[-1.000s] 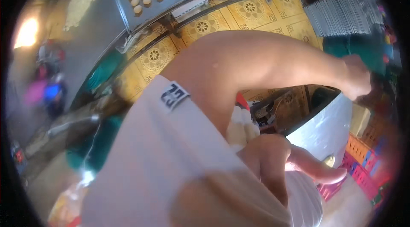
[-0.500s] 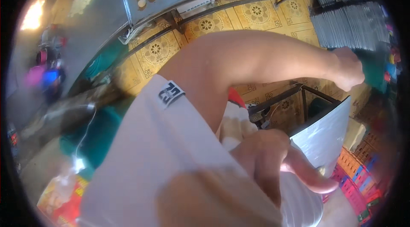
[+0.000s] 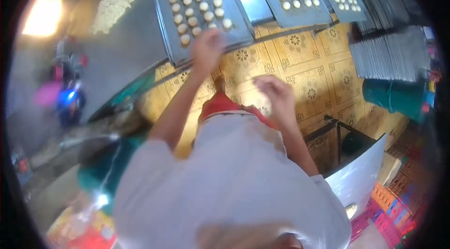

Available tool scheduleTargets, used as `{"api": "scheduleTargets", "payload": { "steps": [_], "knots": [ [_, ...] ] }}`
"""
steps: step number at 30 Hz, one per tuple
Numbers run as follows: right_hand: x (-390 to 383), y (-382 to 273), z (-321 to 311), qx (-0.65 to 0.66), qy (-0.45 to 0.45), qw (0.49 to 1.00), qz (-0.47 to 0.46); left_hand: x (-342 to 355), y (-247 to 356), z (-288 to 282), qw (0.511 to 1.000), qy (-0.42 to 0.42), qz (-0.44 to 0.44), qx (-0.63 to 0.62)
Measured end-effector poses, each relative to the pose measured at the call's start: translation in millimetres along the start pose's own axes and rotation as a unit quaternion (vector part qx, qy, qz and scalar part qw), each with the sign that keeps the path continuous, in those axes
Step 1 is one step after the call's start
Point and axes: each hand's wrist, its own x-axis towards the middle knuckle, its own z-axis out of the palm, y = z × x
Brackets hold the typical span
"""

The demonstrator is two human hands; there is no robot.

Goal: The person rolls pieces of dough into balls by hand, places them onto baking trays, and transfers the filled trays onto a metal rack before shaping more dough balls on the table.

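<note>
Left grip [image 3: 207, 51] blurred — contact unclear, leftmost tray [image 3: 237, 34] partly hidden.

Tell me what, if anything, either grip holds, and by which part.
Right grip: nothing visible held. Left grip: blurred at the tray's near edge; can't tell.

The table [image 3: 126, 47] on my left was grey and smooth. Along its far side lay a long, loose spread of pale dough [image 3: 124, 0]. Near the edge in front of me sat the first tray [image 3: 232, 3], bearing rows of round, pale balls [image 3: 189, 12]. Farther right I saw a second tray [image 3: 300, 15] and a third tray [image 3: 348, 17], both with balls too; what held those two up I couldn't tell. The floor [image 3: 311, 75] below me was yellow tile with brown flower patterns.
</note>
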Motion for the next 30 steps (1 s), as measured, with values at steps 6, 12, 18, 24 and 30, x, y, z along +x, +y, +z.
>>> {"api": "scheduleTargets", "payload": {
  "steps": [6,12,18,24,30],
  "knots": [
    [162,79,-40,-0.260,0.180,0.948,-0.037,-23,-122,-144,0.932,0.011,-0.191,0.308],
    [211,107,-19,-0.376,0.133,0.915,-0.062,-19,-134,-163,0.948,0.019,-0.255,0.188],
    [210,108,-8,-0.452,0.245,0.855,-0.069,-5,-111,-159,0.944,0.002,-0.274,0.185],
    [217,100,8,-0.491,0.270,0.828,0.015,-20,-147,-157,0.957,0.050,-0.247,0.143],
    [225,112,-23,-0.390,0.192,0.896,0.095,-26,-231,-170,0.951,0.040,-0.266,0.156]
  ]
}}
